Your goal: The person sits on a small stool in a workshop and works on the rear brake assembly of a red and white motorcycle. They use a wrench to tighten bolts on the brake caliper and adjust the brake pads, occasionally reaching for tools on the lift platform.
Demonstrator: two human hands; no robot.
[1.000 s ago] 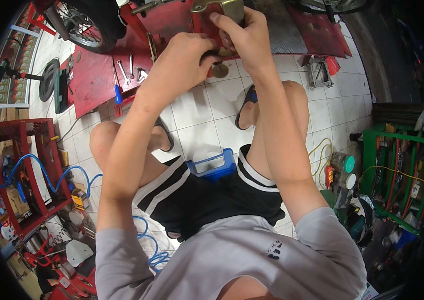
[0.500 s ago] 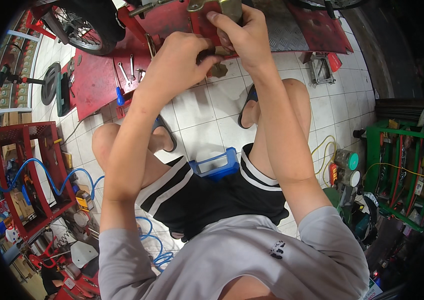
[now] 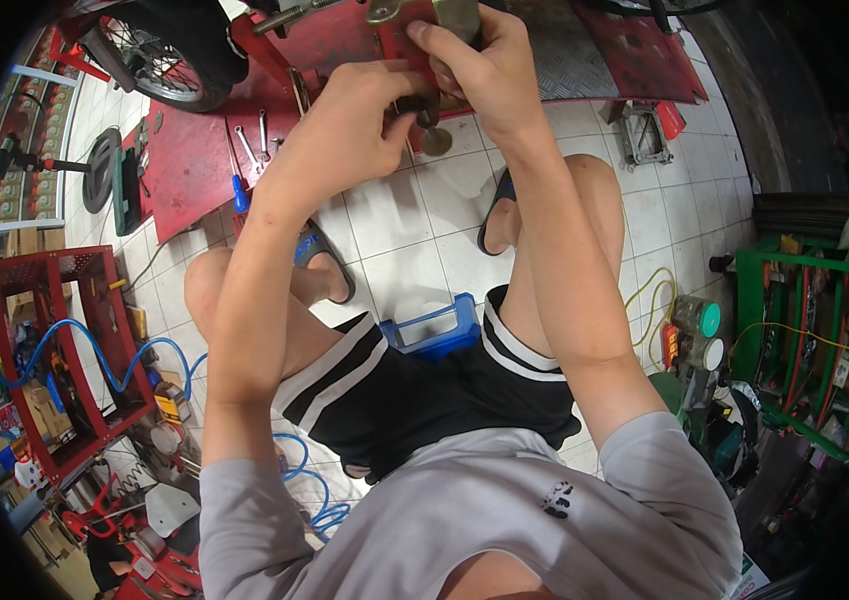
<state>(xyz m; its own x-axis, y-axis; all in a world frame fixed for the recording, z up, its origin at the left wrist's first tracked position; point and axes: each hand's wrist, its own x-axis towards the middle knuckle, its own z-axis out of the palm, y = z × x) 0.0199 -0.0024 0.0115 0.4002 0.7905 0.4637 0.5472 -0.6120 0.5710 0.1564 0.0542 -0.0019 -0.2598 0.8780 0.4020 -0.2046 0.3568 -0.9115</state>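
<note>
At the top centre, my left hand has its fingers curled round a small dark metal part, partly hidden by them. Just below that part shows a dull round metal disc. My right hand grips a brass-coloured metal bracket, thumb pointing up-left and other fingers partly hidden behind it. Both hands are over the front edge of a red work platform. A blue-handled screwdriver and spanners lie on the platform left of my left hand.
A spoked motorcycle wheel stands upper left. A red rack and blue coiled hose are at left, a green rack at right. A blue plastic piece is between my legs, a metal stand beyond my right knee.
My left hand's fingers have shifted slightly round the dark part, and my right hand has edged up a little. The disc below has tilted and moved slightly.
</note>
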